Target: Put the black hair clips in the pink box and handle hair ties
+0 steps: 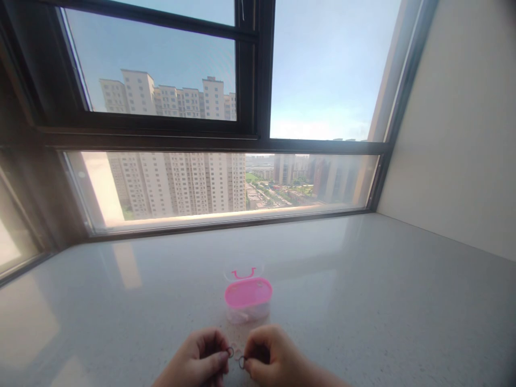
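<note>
Near the bottom of the view, my left hand (203, 357) is closed, pinching a small dark ring (230, 352) between thumb and fingers. My right hand (276, 355) faces it, closed in the same way on another small dark ring (242, 362). The two rings are close together but apart. Faint pinkish loops (237, 352) lie on the white surface between the hands, too blurred to tell exactly. Just beyond them stands a small clear plastic box (248, 313) with a pink oval top and pale contents. A pink handle (244, 274) shows behind that top.
The white speckled sill (342, 301) stretches around the box, up to a dark window frame (226, 221). A plain wall (455, 134) rises on the right. Tall buildings (177, 183) show through the glass. Patches of sunlight fall on the left of the sill.
</note>
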`<state>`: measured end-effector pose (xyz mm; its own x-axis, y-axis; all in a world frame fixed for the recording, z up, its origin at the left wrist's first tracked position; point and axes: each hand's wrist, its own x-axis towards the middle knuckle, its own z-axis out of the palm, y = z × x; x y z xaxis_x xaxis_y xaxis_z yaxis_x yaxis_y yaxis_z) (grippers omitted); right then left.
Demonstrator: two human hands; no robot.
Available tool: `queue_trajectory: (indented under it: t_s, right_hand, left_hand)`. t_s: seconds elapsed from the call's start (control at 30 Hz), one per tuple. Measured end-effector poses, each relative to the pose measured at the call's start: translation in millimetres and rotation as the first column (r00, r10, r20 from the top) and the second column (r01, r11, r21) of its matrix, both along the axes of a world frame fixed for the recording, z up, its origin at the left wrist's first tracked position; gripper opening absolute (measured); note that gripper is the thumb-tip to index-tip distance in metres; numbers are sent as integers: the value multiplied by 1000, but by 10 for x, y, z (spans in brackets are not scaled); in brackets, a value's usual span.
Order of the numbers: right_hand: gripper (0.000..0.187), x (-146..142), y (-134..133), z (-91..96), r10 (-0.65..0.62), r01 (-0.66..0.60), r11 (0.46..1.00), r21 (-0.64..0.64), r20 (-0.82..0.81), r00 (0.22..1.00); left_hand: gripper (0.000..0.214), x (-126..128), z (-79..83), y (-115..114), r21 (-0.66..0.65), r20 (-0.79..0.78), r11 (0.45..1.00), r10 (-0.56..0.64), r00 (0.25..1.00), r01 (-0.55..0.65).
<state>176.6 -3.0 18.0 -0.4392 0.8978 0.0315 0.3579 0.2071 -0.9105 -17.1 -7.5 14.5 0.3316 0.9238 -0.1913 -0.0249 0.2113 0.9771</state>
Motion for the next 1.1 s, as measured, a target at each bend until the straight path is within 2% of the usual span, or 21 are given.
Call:
queue_trajectory:
  t_s: [0.47,0.7,0.83,0.97,1.1]
  right_hand:
    - [6,-1,8,-28,-3,3,1000,4,7,1000]
    - [7,5,-9,-58,13,-13,1000,21,4,1000]
    - [8,5,-19,-73,26,-26,999,23,-15,1000]
    - [8,7,-24,-29,46,-44,997,70,-19,999]
    - [9,15,-37,25,58,-56,996,67,-34,998]
  left_hand:
    - [33,19,12,-34,-17,-9,999,40,999,-40]
    - [34,-8,4,-23,12,-22,1000,-10,1000,10]
    - [37,-8,78,-20,17,-69,998,-52,996,53]
    - [37,8,184,-39,21,-127,999,-35,991,38]
    - [35,-7,183,-35,31,-146,998,-54,988,59]
